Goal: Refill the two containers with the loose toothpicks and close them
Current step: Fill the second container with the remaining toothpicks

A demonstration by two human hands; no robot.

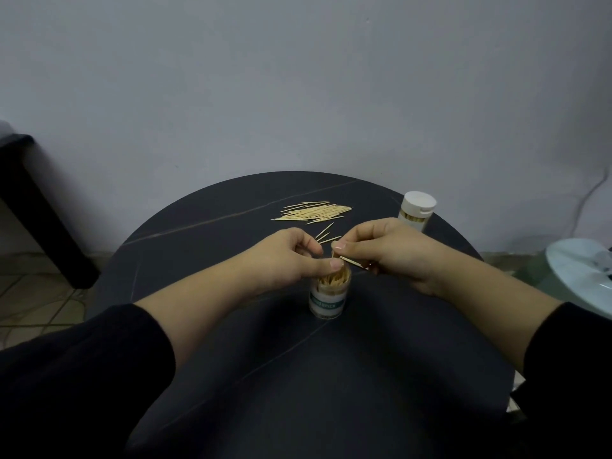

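An open clear toothpick container (328, 298) with a green label stands mid-table, packed with upright toothpicks. My left hand (291, 255) curls over its rim, thumb at the opening. My right hand (384, 250) pinches a small bundle of toothpicks (354, 262) just right of the opening, one pick pointing down into it. A pile of loose toothpicks (313, 212) lies farther back, with a few strays (326, 235) between my hands. The second container (415, 210) stands at the back right with its white lid on.
The round dark table (298, 376) fills the lower view, against a grey wall. A dark piece of furniture (29, 200) stands at the left. A pale round object (583, 273) sits off the table's right edge.
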